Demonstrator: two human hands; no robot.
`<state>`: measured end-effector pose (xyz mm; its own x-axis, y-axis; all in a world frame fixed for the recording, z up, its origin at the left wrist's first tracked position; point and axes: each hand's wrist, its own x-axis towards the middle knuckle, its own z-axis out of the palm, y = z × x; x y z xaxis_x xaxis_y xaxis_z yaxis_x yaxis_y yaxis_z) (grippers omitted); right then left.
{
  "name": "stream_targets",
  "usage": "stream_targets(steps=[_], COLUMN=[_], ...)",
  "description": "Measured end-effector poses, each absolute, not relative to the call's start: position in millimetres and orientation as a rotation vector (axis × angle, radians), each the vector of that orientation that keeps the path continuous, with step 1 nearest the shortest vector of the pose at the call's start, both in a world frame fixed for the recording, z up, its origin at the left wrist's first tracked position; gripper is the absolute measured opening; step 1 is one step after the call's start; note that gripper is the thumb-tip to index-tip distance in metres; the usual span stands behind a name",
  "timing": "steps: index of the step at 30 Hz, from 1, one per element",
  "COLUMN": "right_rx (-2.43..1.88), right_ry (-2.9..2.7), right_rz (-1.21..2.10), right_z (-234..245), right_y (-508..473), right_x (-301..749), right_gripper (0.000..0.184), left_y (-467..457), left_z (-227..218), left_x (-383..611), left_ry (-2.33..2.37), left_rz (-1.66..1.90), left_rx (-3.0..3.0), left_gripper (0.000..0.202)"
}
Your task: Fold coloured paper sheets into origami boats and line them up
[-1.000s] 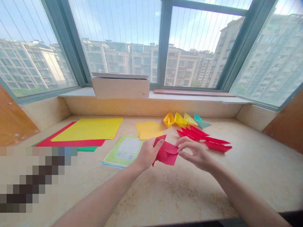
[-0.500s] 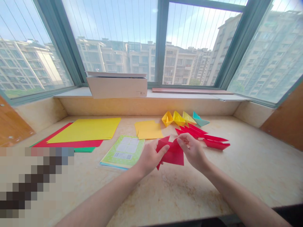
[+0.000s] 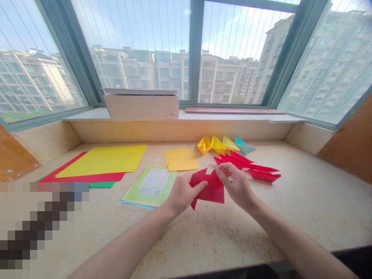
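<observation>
A partly folded sheet of red paper (image 3: 213, 190) is held above the stone counter between both hands. My left hand (image 3: 186, 192) is closed on its left side, thumb lying across the front and the other fingers behind. At the upper right, my right hand (image 3: 235, 180) pinches a flap of the same paper between thumb and forefinger. Pointed corners stick out at the top and lower left. Just behind the right hand lie several folded red paper pieces (image 3: 265, 176), partly hidden by it.
Yellow and teal paper boats (image 3: 204, 145) stand along the back. Orange-yellow squares (image 3: 183, 159) lie left of them, beside a green paper packet (image 3: 149, 185). Large yellow sheets (image 3: 101, 159) overlap red and green ones. A white box (image 3: 142, 107) sits on the window ledge.
The view has shifted slightly, so everything sits a little further left. Both hands keep their hold on the red paper, with hardly any visible movement.
</observation>
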<state>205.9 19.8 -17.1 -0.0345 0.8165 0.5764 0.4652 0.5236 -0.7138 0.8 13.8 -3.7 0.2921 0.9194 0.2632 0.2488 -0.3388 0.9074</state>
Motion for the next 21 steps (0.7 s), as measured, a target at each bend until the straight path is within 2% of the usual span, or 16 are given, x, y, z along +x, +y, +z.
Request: stream_targets(steps=[7,12,19,21], right_rx=[-0.944,-1.013,-0.98,-0.954], right_ry=[-1.843,-1.961,-1.963,-1.979], right_rz=[0.363,0.378,0.442,0.483], right_z=[-8,-11,-10,-10], right_y=[17,17,11,10], right_x=[206,205,195,193], right_gripper=[0.013,0.019,0.003,0.013], left_y=[21,20,20,21], left_z=[-6,0,-7,-11], left_x=[-1,0,4,5], left_ry=[1.139,1.181,1.118,1.09], left_rz=[1.247,1.309,1.357,1.366], left_rx=[1.467,1.335,1.279,1.25], left_gripper=[0.032,0.032,0.032,0.033])
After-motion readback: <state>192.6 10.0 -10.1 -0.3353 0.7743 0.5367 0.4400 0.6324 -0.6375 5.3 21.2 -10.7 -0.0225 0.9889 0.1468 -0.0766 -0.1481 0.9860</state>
